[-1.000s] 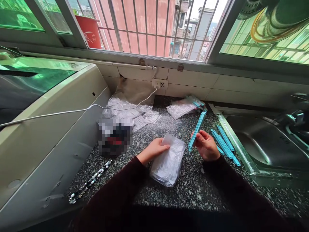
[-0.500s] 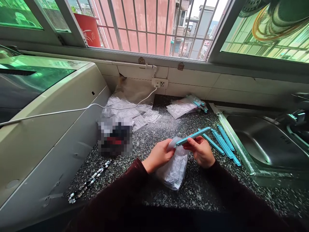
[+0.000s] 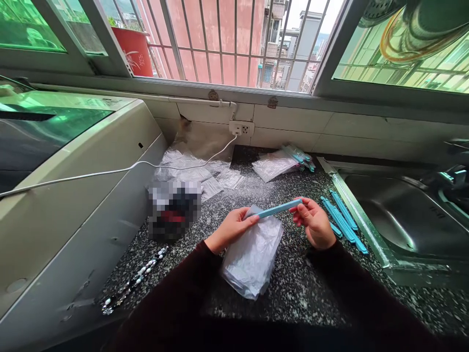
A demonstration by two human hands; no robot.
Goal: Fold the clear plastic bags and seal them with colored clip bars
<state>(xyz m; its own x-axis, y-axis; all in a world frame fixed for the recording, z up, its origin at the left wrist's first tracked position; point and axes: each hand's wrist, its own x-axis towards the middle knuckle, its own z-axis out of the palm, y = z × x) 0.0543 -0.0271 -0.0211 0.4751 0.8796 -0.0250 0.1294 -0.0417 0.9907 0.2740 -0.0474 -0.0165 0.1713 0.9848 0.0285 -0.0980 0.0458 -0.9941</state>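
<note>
A slim, light-blue plastic strip [image 3: 280, 209], which looks like a bag-sealing clip, is held slightly tilted between my hands. My left hand [image 3: 234, 229] pinches its left end together with the top of a clear plastic bag [image 3: 252, 256]. That bag hangs down over the counter and looks like a stack of several. At the strip's other end, the thumb and fingers of my right hand [image 3: 313, 222] close on the tip. Just right of this hand lie several more blue strips [image 3: 340, 222] in a loose group.
Behind, clear bags [image 3: 278, 164] lie with blue strips on them. More clear bags [image 3: 205, 171] are at back left, near a blurred-out object [image 3: 175, 210] and a beaded string [image 3: 141, 274]. A steel sink [image 3: 388, 210] borders the right; a white cable [image 3: 183, 167] crosses the left.
The strip has shifted so my left hand holds its left end, and my right hand has slid to its right tip. The bag stack now hangs lower left and shows more fully.
</note>
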